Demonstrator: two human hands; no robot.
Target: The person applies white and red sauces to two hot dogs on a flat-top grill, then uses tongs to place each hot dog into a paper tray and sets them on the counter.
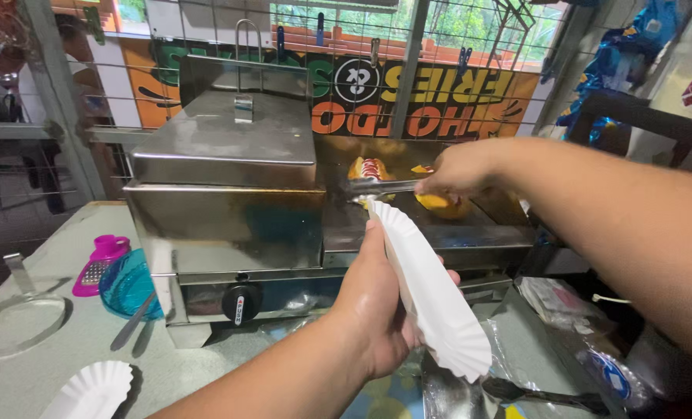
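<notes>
My left hand grips a white paper tray, tilted on edge, just in front of the steel griddle. My right hand reaches over the griddle plate and holds metal tongs. The tong tips are at a bun with red sauce lying on the plate. A second yellow bun lies just under my right hand.
The covered steel fryer with a black knob fills the left half of the unit. A blue bowl, a pink grater, another paper tray and a glass lid sit at the left. Plastic bags lie at the right.
</notes>
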